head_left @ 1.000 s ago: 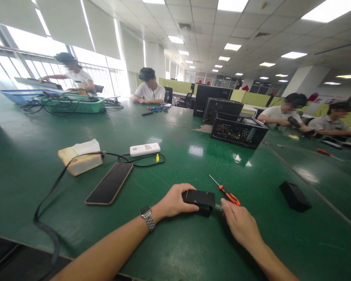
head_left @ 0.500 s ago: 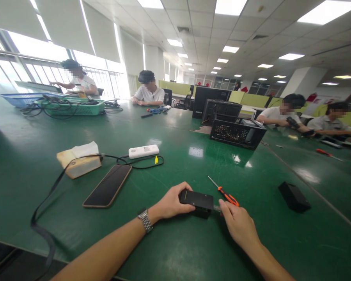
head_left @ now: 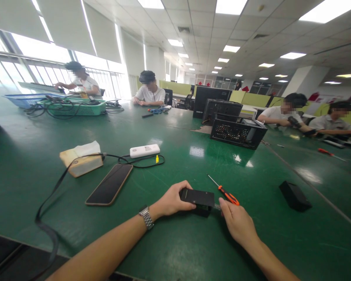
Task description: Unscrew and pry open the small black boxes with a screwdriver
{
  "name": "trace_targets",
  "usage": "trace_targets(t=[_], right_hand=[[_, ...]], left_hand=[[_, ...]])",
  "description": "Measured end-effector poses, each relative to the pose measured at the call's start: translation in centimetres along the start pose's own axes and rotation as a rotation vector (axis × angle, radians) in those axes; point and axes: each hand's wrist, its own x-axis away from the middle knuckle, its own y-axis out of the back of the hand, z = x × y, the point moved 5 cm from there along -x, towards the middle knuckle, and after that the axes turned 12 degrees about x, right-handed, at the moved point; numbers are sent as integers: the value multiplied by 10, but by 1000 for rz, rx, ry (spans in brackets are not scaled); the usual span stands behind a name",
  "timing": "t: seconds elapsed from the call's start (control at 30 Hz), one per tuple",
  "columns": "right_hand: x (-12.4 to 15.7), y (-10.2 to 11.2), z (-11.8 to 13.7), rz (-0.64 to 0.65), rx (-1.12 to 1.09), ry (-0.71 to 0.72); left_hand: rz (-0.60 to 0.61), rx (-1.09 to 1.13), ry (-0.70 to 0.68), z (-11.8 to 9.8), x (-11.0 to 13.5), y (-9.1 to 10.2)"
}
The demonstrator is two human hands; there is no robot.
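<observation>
My left hand [head_left: 172, 201] is wrapped round the left end of a small flat black box [head_left: 199, 198] that rests on the green table [head_left: 175, 242]. My right hand [head_left: 236, 223] is closed at the box's right end, pinching a small part there that I cannot make out. An orange-handled screwdriver [head_left: 226, 193] lies on the table just behind my right hand, untouched. A metal watch sits on my left wrist.
A phone [head_left: 109, 184], a white power bank [head_left: 144, 150] with a black cable, and a tissue pack [head_left: 81, 158] lie to the left. Another black box [head_left: 295, 195] lies right. An open computer case [head_left: 236, 133] stands behind. Several people work at the far edges.
Both hands stay on the black box with barely any shift. Only the camera has moved slightly.
</observation>
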Motion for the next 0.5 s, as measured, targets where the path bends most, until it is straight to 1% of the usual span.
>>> trace_targets(t=[0.23,0.5], right_hand=[[-2,0,1,24,11,16],[-3,-1,0,65,37,1]], left_hand=[[-12,55,13,5,-2,0],[-25,74,21,3,-3,-1]])
